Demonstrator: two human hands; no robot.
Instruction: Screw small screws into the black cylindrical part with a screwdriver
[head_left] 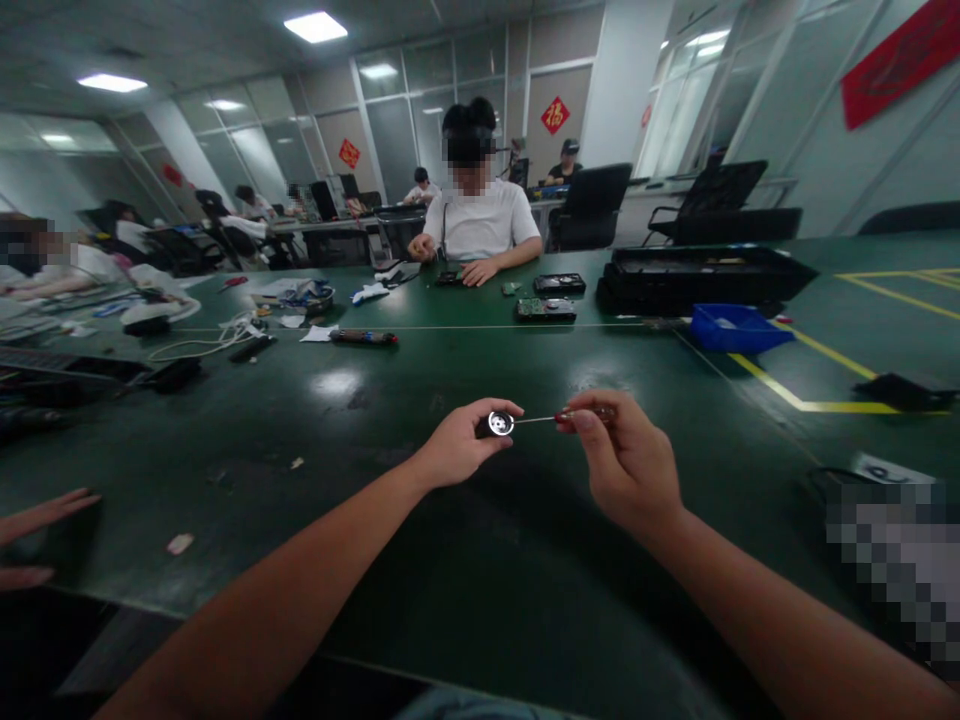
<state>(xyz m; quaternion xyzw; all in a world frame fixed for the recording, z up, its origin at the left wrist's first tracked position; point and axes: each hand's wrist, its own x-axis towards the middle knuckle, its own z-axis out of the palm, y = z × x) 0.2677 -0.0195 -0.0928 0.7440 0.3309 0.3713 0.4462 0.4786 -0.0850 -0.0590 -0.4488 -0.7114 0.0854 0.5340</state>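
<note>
My left hand (459, 446) pinches a small round black part (497, 424) with a bright silver rim and a pale, dark-spotted inner face turned towards me. Closed around the reddish handle of a screwdriver (538, 420) is my right hand (634, 462). The thin metal shaft points left, and its tip meets the right edge of the round part; whether it sits inside cannot be made out. Both hands are above the green table (420, 385), near its middle.
Across the table, a person in a white shirt (487, 225) handles a dark device. Hard drives (546, 310) lie near them. A blue bin (739, 328) and long black tray (697, 280) stand right. A battery-like cylinder (364, 338) and cables (217, 340) lie left. Another person's hand (49, 520) rests at left.
</note>
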